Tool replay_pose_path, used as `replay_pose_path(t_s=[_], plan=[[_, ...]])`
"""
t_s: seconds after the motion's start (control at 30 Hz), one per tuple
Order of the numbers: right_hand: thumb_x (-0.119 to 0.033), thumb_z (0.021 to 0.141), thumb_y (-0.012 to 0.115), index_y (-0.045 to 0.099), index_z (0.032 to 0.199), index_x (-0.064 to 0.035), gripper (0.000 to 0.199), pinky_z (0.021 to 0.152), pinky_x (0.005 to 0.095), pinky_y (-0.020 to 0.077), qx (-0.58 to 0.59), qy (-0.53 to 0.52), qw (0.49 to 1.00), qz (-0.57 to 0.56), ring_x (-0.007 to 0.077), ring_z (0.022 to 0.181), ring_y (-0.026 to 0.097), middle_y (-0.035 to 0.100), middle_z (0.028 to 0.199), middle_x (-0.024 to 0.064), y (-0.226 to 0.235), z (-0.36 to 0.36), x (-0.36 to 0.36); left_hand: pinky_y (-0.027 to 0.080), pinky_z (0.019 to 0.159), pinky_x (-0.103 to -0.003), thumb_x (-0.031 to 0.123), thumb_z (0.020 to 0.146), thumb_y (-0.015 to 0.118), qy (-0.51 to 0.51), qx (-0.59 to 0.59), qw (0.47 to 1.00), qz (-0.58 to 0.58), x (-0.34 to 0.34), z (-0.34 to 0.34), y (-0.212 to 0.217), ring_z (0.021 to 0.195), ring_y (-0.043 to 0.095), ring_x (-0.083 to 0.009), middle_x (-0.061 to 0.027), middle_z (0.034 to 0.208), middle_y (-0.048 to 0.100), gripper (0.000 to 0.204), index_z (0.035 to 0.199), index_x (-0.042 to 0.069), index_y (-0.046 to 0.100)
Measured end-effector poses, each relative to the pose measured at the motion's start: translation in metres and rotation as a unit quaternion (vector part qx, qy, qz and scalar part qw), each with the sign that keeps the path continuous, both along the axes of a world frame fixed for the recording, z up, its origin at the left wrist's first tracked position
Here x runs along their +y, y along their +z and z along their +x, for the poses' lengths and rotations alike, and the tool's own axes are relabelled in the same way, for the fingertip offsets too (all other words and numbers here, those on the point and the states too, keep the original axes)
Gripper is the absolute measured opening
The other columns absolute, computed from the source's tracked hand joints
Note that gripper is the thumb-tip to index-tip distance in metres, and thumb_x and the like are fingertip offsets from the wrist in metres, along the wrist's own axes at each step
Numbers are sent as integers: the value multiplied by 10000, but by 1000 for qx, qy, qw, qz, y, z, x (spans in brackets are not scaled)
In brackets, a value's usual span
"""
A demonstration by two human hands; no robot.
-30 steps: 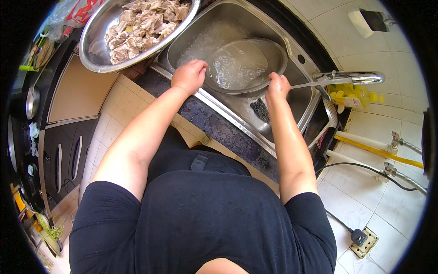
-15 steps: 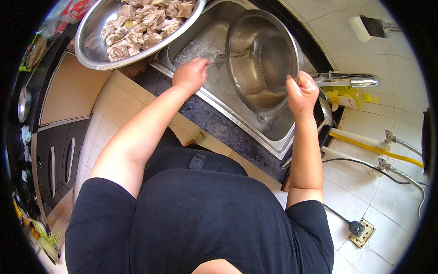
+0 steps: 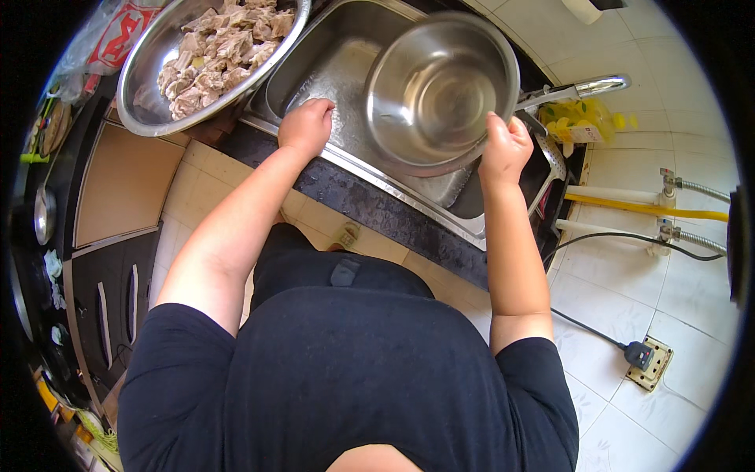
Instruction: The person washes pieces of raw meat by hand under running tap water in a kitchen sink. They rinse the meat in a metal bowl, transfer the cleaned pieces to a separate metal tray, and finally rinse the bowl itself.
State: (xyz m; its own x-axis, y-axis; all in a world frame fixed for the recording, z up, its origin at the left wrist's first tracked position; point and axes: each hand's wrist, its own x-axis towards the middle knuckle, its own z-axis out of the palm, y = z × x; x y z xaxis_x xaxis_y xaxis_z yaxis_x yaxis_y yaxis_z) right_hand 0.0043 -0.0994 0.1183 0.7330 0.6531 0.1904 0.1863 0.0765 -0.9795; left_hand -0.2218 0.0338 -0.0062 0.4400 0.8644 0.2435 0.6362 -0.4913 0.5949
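My right hand (image 3: pixel 506 149) grips the rim of a large stainless steel basin (image 3: pixel 429 98). The basin is held tilted over the sink (image 3: pixel 358 157), its shiny inside facing me. My left hand (image 3: pixel 305 130) is over the sink's near edge, left of the basin and apart from it. Its fingers are curled closed, and nothing shows in them. Beyond my left hand stands a wide metal bowl (image 3: pixel 187 122) with pieces of pale, greyish-brown meat (image 3: pixel 224 55) in it. A little water glistens on the sink floor.
A chrome faucet (image 3: pixel 586 88) reaches in at the right, beside a yellow-patterned package (image 3: pixel 578 122). Wet dark counter (image 3: pixel 377 204) borders the sink's near side. A plugged-in cord (image 3: pixel 638 355), pipes and a yellow hose (image 3: pixel 653 208) are on the right wall. Cabinets (image 3: pixel 118 299) stand at left.
The basin has swung up and left, with its inside turned more toward me; the water pooled in it no longer shows. My left hand remains by the sink edge. The view has shifted slightly.
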Motion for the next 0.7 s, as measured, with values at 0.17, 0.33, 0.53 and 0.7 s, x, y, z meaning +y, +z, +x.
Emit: replay_pose_path(t_s=[0.17,0.33,0.53,0.7], plan=[[-75,707,592,526,681,-47,77,445,233,306,232,-118,961,-91,98,474,410,490,586,8,-14,21,-15,461,676,-380,169,791,492,29,13,999,-3,-2,-1,-1,784,567,-282,-40,917,590,140,884,142,593],[-98,716,615,543,683,-72,84,448,229,321,321,-127,935,-87,112,478,427,487,576,3,-13,32,-57,460,697,-384,174,799,481,29,34,998,-31,-1,0,3,807,562,-287,-40,955,576,149,901,149,585],[-65,740,602,552,688,-74,72,483,212,368,334,-149,930,-30,93,529,484,548,636,3,34,23,-107,452,722,-380,185,804,476,-15,95,989,-113,7,-3,5,852,560,-285,-56,968,585,178,940,153,585],[-68,785,543,581,871,-1,115,716,286,478,300,-161,940,-2,169,775,587,617,857,74,58,13,-147,446,751,-353,184,808,466,-37,85,962,-256,20,0,5,874,567,-265,-75,932,607,195,957,150,586]])
